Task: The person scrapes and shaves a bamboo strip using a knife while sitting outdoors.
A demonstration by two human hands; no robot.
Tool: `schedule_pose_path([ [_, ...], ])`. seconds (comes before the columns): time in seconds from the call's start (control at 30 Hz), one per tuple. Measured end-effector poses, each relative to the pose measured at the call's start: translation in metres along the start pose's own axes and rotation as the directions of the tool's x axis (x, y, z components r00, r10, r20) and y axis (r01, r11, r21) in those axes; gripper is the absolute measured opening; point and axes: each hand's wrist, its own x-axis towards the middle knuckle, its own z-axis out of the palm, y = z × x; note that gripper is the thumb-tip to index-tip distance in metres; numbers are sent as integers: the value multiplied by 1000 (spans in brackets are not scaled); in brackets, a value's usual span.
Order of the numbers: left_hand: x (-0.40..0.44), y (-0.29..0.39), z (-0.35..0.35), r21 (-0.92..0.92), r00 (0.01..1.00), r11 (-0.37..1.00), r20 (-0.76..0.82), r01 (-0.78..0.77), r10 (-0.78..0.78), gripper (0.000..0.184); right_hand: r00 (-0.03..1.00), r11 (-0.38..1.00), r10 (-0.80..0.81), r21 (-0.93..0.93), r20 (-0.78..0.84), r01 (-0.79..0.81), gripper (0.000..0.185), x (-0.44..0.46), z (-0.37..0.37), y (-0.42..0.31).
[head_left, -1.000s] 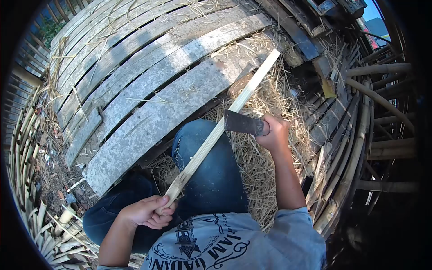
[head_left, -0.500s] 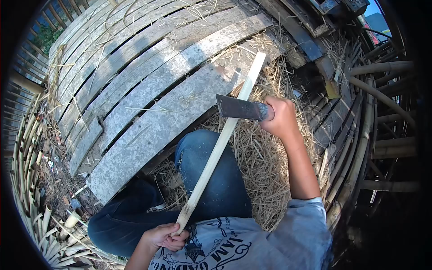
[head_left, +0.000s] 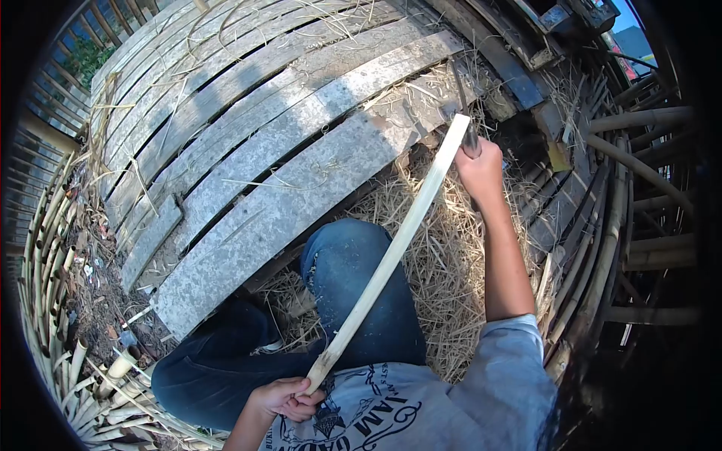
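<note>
**Pale strip held from its near end, blade beside its far end**

The left hand [head_left: 289,398] is closed around the near, darker end of a long pale strip [head_left: 430,188], close to the shirt [head_left: 376,395]. The strip slants up and away over the raised knee [head_left: 346,248], and its far end lies just beside the right hand [head_left: 481,169]. That hand is wrapped around the handle of a bladed tool [head_left: 471,140]; the thin blade points away from the body. Seen nearly edge-on, it may or may not be touching the strip. Below lie loose straw and shavings [head_left: 444,301], next to a slatted wooden platform [head_left: 263,214].

For clean paring, the left grip should be firm enough that the strip cannot roll, with its fingers well clear of the blade's path. A shallow blade angle and light, even strokes would suit so slender a piece; too steep a bite could dig in or split it. The raised knee seems the part most exposed, so each stroke should end short of it.
</note>
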Motion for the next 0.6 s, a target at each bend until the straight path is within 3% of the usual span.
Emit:
schedule_pose_path([
  [0.07,-3,1,2,62,999,997,6,-42,42,50,997,999,-48,15,-54,49,21,-8,-4,-2],
  [0.1,-3,0,7,109,998,992,12,-57,56,49,999,993,-17,117,-43,22,23,-12,-5,-3],
  [0.13,-4,0,14,102,998,993,12,-65,64,49,998,978,38,209,-55,-26,22,-19,-5,-4],
  [0.2,-4,5,29,230,983,970,-144,-76,111,47,961,922,262,273,86,-275,13,-29,-12,-5],
  [0.33,-4,2,25,344,954,926,-191,-155,231,46,948,882,310,351,72,-315,13,-45,-16,11],
  [0.37,-7,1,32,692,861,705,-254,-156,440,43,948,882,309,351,73,-315,13,-50,-20,12],
  [0.4,-9,2,45,923,735,379,-217,-59,643,41,948,886,311,339,71,-316,14,-55,-26,11],
  [0.43,-9,3,60,922,730,383,-220,-61,647,41,947,890,313,326,71,-318,15,-61,-30,8],
  [0.47,-8,4,78,963,637,253,-254,95,728,36,946,889,314,326,79,-322,15,-66,-34,1],
  [0.5,-6,2,88,956,540,131,-259,264,801,31,993,990,101,96,58,-107,15,-71,-43,-8],
  [0.53,-4,-2,92,955,545,135,-264,265,796,31,989,982,-115,-140,88,126,15,-74,-52,-18],
  [0.57,-2,-5,94,929,482,90,-267,358,835,27,986,922,-138,-352,95,163,18,-77,-58,-31],
  [0.6,0,-8,94,892,420,47,-258,450,870,23,987,920,-131,-360,92,155,18,-76,-63,-31],
])
